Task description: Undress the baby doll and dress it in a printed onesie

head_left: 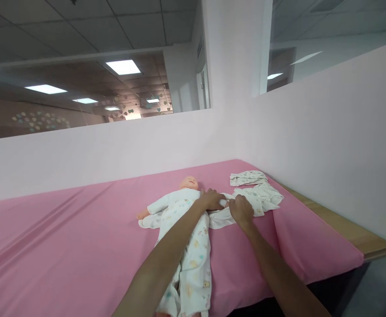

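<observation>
1. A smooth pink sheet (64, 237) covers the bed, beside pale partition walls (328, 141).
2. The left hand (212, 199) has its grip closed on the doll (183, 220)'s soft sleeve (224, 202).
3. The right hand (241, 210), just beside it, pinches the same white printed cloth.
4. Folded baby clothes (259, 191) lie just beyond the right grip.

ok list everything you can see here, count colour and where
doll: 1, pale with a white printed sleepsuit, lying on its back mid-sheet, head toward the wall
sheet: 1, pink, covering the surface
folded cloth: 1, white printed, on the sheet near the right wall
loose garment: 1, white printed, on the sheet right of the doll
wooden edge: 1, light brown, along the right side beyond the sheet
walls: 2, pale pink, behind and to the right
ceiling lights: several, white, lit, upper left
left hand: 1, on the doll's sleeve by its shoulder
right hand: 1, gripping white cloth beside the doll
</observation>
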Demonstrator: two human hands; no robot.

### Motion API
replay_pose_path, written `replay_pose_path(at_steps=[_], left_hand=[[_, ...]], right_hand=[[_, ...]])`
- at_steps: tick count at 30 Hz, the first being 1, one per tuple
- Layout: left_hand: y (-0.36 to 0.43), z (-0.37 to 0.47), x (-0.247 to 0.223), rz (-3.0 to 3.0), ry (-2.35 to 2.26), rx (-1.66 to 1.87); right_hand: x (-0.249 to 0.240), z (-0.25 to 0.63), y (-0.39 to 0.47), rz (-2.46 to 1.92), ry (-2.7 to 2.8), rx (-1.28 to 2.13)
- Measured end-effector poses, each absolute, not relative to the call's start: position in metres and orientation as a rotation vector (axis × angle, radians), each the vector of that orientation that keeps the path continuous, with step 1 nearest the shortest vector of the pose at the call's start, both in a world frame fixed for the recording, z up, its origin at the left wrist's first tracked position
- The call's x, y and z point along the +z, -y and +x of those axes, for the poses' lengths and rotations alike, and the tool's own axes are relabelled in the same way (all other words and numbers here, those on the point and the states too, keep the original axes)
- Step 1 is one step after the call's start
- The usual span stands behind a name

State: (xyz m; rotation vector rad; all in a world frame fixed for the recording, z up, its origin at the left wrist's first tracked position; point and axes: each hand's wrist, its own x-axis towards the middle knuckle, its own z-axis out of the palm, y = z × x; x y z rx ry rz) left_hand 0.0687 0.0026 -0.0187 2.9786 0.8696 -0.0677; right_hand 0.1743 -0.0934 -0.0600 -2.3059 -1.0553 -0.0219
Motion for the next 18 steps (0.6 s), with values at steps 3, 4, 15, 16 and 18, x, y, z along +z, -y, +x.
replay_pose_path(at_steps=[3, 4, 15, 16, 18], left_hand=[[-0.011, 0.061, -0.013, 2.928, -0.842, 0.01], [-0.014, 0.057, -0.011, 2.901, -0.827, 0.039], [-0.03, 0.036, -0.004, 2.653, -0.721, 0.317], [-0.029, 0.039, -0.006, 2.652, -0.737, 0.329], [-0.027, 0.042, -0.006, 2.65, -0.766, 0.345]], right_hand=[[-0.059, 0.186, 0.092, -2.289, 0.945, 0.068], [-0.06, 0.19, 0.092, -2.281, 0.915, 0.1], [-0.063, 0.185, 0.095, -2.227, 1.092, 0.113], [-0.062, 0.178, 0.099, -2.234, 1.134, 0.06], [-0.06, 0.163, 0.106, -2.255, 1.251, -0.115]])
